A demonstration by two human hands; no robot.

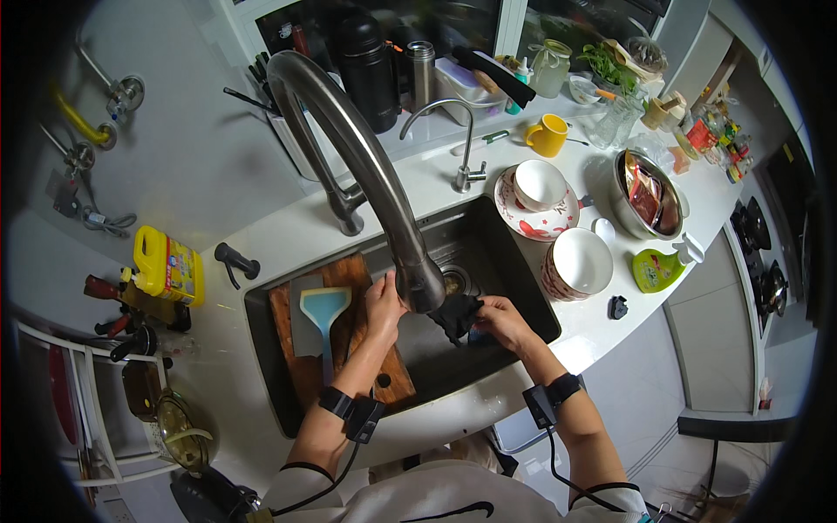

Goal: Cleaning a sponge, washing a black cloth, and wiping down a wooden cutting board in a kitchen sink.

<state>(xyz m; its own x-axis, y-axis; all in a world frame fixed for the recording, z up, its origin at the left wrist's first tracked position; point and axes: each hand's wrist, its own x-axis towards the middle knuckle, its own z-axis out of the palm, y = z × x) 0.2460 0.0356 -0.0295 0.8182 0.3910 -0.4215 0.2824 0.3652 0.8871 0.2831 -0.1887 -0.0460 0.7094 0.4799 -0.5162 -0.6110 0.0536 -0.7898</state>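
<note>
Over a dark kitchen sink (523, 287), my right hand (505, 321) grips the edge of a crumpled black cloth (456, 316). My left hand (384, 304) is raised beside the head of the large metal faucet (420, 284), which partly hides its fingers; what they touch is unclear. The cloth hangs just right of the faucet head, above the basin and near the drain (452, 280). Left of my left hand, a light blue spatula (325, 307) lies on wooden cutting boards (356, 271) in the sink.
Right of the sink stand stacked bowls (582, 265), a patterned plate (507, 209) with a bowl, a green spray bottle (657, 269) and a metal bowl (621, 216) holding packets. A small faucet (465, 176) and yellow mug (548, 136) are behind. A yellow jug (173, 268) stands left.
</note>
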